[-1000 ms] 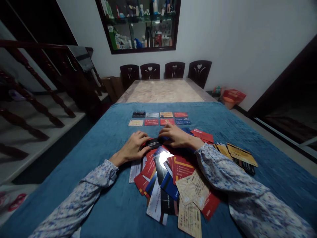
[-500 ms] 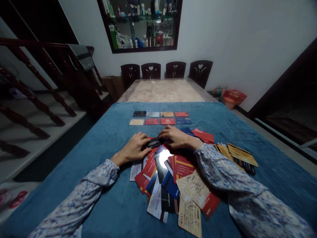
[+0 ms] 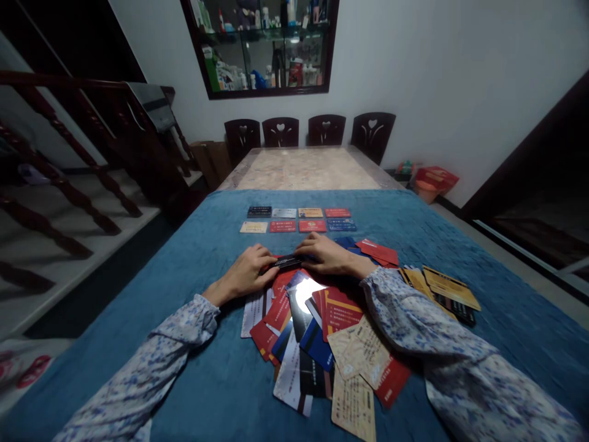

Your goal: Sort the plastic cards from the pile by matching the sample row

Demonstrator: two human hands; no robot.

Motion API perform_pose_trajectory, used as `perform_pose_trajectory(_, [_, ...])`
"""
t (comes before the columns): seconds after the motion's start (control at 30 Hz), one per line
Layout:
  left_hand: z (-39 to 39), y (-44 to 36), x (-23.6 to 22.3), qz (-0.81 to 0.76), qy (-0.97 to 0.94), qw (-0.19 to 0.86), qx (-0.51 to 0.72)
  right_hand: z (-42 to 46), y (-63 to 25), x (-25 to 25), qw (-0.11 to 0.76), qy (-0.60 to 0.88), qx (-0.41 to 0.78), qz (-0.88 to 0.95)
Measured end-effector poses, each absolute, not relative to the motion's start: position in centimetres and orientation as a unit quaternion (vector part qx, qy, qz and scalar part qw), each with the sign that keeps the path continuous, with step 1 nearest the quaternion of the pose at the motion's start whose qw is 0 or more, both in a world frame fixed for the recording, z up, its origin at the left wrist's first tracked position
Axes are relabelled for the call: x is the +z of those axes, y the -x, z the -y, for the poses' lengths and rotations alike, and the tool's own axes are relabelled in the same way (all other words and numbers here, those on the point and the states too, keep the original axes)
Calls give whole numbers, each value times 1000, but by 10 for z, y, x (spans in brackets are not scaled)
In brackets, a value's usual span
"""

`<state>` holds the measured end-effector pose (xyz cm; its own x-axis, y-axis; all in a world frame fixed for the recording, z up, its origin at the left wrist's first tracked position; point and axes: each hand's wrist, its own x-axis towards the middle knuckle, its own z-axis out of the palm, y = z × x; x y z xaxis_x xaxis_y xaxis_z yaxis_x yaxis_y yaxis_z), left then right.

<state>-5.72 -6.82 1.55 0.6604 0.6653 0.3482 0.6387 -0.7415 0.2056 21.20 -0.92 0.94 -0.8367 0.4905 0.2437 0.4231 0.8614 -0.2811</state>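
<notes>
Fingers curled, the left hand (image 3: 248,270) at 9 o'clock and right hand (image 3: 326,255) at 3 o'clock pinch 1 black card (image 3: 288,262) by the card pile's (image 3: 317,345) 12 o'clock edge; its ends are hidden.

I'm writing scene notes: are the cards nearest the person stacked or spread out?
Spread out: the near cards lie overlapping at many angles on the blue cloth, their edges fanned unevenly.

Black card (image 3: 288,262) with white print, tilted, held between left hand (image 3: 246,270) and right hand (image 3: 326,255) at the far side of a heap of multicoloured cards (image 3: 344,312).
</notes>
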Motion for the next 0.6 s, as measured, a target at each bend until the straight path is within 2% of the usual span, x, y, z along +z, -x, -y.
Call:
perform_pose_trajectory(0.3, [66, 59, 15, -358, -891, 57, 275, 12, -206, 8, 226, 258, 97, 934])
perform_pose_trajectory(0.6, [60, 62, 7, -402, -855, 61, 323, 14, -201, 4, 249, 317, 94, 910])
